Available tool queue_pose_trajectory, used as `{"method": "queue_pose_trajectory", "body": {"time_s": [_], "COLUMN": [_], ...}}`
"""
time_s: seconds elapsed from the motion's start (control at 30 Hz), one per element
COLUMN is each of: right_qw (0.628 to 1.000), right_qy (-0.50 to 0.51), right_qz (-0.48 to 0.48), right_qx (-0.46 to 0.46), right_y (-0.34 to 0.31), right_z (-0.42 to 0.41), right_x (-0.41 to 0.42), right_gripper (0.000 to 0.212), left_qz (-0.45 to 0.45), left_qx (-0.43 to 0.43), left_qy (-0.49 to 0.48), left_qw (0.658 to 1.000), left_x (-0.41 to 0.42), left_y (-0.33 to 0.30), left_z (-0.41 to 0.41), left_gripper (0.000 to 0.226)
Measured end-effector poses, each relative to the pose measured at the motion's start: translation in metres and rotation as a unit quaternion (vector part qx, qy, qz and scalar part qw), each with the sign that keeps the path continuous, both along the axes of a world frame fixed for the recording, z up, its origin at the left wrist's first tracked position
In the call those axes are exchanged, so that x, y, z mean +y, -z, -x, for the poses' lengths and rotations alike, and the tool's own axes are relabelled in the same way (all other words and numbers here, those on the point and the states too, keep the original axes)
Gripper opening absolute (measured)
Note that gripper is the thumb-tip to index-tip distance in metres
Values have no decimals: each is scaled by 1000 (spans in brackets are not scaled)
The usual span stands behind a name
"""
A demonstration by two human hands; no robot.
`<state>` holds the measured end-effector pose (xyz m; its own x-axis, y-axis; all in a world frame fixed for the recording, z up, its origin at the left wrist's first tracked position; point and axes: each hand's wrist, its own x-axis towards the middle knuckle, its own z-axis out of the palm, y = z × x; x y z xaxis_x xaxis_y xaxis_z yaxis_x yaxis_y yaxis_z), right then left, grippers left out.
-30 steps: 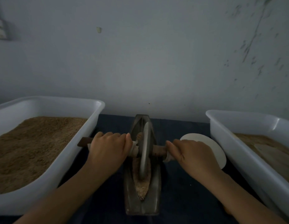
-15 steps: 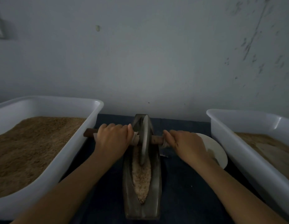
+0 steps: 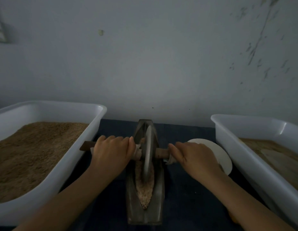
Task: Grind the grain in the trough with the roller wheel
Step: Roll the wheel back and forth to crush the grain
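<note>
A dark metal boat-shaped trough lies lengthwise on the dark cloth in the middle. Brownish grain fills its near half. A grey roller wheel stands on edge in the trough, around its middle. A brown wooden axle runs through the wheel, with pale cloth wrapped near the wheel on both sides. My left hand grips the axle's left side. My right hand grips the right side. The axle's left tip sticks out past my left hand.
A white tub of brown grain stands at the left, close to the axle's tip. Another white tub with brown material stands at the right. A white round plate lies behind my right hand. A grey wall rises just behind the trough.
The wheel rolled from the trough's middle toward the far end, then came back a little toward me. Both hands kept their grip on the axle.
</note>
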<state>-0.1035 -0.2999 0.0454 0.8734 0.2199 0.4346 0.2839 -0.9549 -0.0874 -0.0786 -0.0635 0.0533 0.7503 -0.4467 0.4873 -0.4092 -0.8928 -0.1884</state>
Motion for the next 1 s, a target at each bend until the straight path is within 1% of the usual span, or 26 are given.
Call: {"method": "queue_pose_trajectory", "body": {"time_s": [0.07, 0.1, 0.17, 0.2, 0.23, 0.3, 0.33, 0.4, 0.43, 0.5, 0.57, 0.6, 0.63, 0.73, 0.77, 0.87, 0.9, 1.0], "right_qw": [1000, 1000, 1000, 999, 999, 999, 999, 1000, 999, 998, 997, 997, 996, 996, 996, 996, 997, 999], "right_qy": [-1, -3, -6, -5, -4, 1, 3, 4, 7, 18, 34, 39, 43, 48, 47, 34, 26, -4], "right_qz": [2, 1, 17, 28, 36, 36, 34, 30, 31, 48, 56, 64, 71, 67, 72, 73, 72, 41], "right_qx": [-4, -9, -17, -22, -24, -17, -9, -2, -7, -24, -30, -32, -30, -19, -19, -29, -25, -1], "right_y": [-6, -8, -11, -11, -11, -8, -6, 0, 2, 7, 9, 9, 9, 5, 5, 5, 5, 3], "right_z": [17, 25, 35, 37, 36, 29, 23, 6, -4, -24, -43, -52, -59, -72, -72, -58, -50, -20], "right_x": [3, 4, 5, 4, 4, 4, 3, 0, -2, -5, -6, -7, -7, -7, -7, -6, -6, -4], "right_gripper": [50, 53, 58, 58, 58, 54, 50, 44, 42, 32, 25, 23, 23, 26, 27, 28, 26, 25], "left_qz": [25, 45, 80, 103, 101, 71, 63, 65, 43, -22, -36, -40, -52, -79, -72, -23, -12, -10], "left_qx": [15, 22, 5, -20, -22, -22, -33, -39, -35, -15, 2, -4, -10, 0, 4, 5, 2, -2], "left_qy": [6, 12, 24, 37, 41, 44, 42, 36, 17, -17, -53, -60, -67, -81, -87, -67, -56, -18], "left_qw": [1000, 999, 996, 994, 994, 996, 997, 996, 998, 1000, 998, 997, 996, 994, 994, 997, 998, 1000], "left_x": [6, 7, 6, 8, 9, 8, 6, 1, -2, -5, -8, -9, -11, -15, -14, -12, -10, -4], "left_y": [1, -2, -5, -2, 0, 3, 4, 6, 5, 4, 1, 0, -1, -1, -1, -1, 0, 3], "left_z": [12, 19, 29, 29, 28, 20, 15, 3, -4, -20, -33, -40, -44, -52, -52, -39, -32, -12], "left_gripper": [36, 34, 39, 42, 46, 59, 59, 53, 45, 26, 25, 24, 26, 49, 48, 22, 20, 23]}}
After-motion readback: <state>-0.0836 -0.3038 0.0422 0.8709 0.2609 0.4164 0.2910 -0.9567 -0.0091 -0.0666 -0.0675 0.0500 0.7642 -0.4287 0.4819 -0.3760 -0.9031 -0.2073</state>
